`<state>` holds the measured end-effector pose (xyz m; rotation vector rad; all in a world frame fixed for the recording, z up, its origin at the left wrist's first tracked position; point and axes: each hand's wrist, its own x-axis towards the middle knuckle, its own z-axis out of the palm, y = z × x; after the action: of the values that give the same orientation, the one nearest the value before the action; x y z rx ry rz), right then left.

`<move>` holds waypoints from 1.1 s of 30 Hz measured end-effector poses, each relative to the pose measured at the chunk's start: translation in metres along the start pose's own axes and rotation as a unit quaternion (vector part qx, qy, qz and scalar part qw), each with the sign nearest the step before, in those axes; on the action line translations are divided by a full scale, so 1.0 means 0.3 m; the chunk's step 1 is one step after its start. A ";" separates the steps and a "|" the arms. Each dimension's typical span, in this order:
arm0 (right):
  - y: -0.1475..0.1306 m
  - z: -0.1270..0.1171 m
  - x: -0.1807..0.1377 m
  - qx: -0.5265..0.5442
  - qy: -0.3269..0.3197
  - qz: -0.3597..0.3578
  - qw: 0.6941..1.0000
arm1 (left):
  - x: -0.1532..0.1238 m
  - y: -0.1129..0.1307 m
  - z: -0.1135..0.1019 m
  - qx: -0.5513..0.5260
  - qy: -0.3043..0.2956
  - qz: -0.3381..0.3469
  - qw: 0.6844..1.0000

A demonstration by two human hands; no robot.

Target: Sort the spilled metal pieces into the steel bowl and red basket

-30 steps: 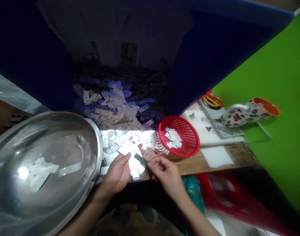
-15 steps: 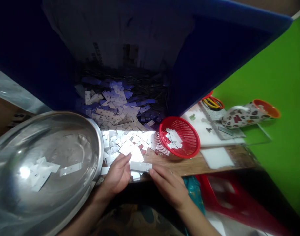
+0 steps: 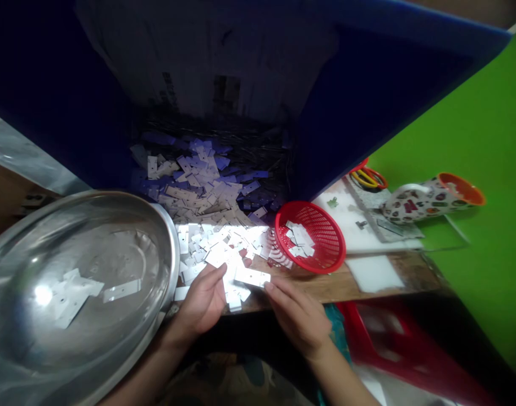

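1. Right hand (image 3: 298, 316) seemingly pinches a small white plate (image 3: 252, 277) by one end at the desk (image 3: 325, 282) edge; it could slip off.
2. Left hand (image 3: 204, 296), loosely curled on the plate pile (image 3: 207, 225), could knock pieces down.

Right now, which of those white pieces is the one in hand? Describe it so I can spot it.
Look between the steel bowl and the red basket, at the near edge of the pile of white pieces. The right hand pinches one end of a white strip there; it alone is held up off the pile.
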<state>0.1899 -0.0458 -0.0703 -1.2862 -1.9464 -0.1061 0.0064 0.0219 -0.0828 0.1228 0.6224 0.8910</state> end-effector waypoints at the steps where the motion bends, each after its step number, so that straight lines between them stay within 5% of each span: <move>1: -0.002 -0.007 0.006 -0.004 0.001 0.003 1.000 | 0.001 -0.001 -0.001 0.000 -0.004 0.002 1.000; 4: -0.015 -0.016 0.031 0.022 0.014 0.015 1.000 | 0.003 -0.003 -0.001 0.001 -0.019 0.007 1.000; 7: -0.039 -0.003 0.070 0.153 0.030 0.190 0.969 | 0.000 -0.002 0.006 0.008 -0.026 0.006 1.000; 8: -0.048 0.006 0.084 0.234 0.022 0.291 0.927 | -0.002 -0.001 0.009 0.013 -0.025 0.007 1.000; 10: -0.061 0.024 0.111 0.402 0.000 0.475 0.783 | -0.006 0.002 0.016 0.025 -0.018 0.008 1.000; 12: -0.065 0.038 0.132 0.511 -0.015 0.571 0.642 | -0.009 0.005 0.020 0.033 -0.010 0.010 0.999; 13: -0.065 0.042 0.141 0.537 -0.013 0.593 0.600 | -0.009 0.006 0.020 0.035 -0.007 0.011 0.999; 15: -0.061 0.047 0.155 0.557 -0.004 0.615 0.557 | -0.009 0.007 0.020 0.035 -0.003 0.011 0.999; 18: -0.055 0.047 0.167 0.571 0.001 0.620 0.538 | -0.005 0.006 0.018 0.034 -0.008 0.008 0.999; 22: -0.064 0.043 0.171 0.571 -0.002 0.615 0.544 | -0.003 0.003 0.018 0.035 -0.014 0.015 0.999; 24: -0.066 0.030 0.171 0.553 -0.002 0.606 0.572 | -0.005 0.003 0.019 0.035 -0.013 0.014 0.999; 26: -0.050 0.004 0.174 0.505 0.012 0.579 0.639 | -0.008 0.003 0.019 0.035 -0.005 0.007 0.999; 30: 0.046 -0.079 0.193 0.212 0.086 0.473 0.851 | -0.014 0.006 0.018 0.041 0.016 -0.010 0.999; 33: 0.108 -0.113 0.209 -0.031 0.073 0.349 0.934 | -0.013 0.006 0.016 0.046 0.015 -0.018 0.999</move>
<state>0.2239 0.0009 -0.0174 -1.8775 -1.2749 0.0930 0.0062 0.0208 -0.0764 0.1802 0.6924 0.8315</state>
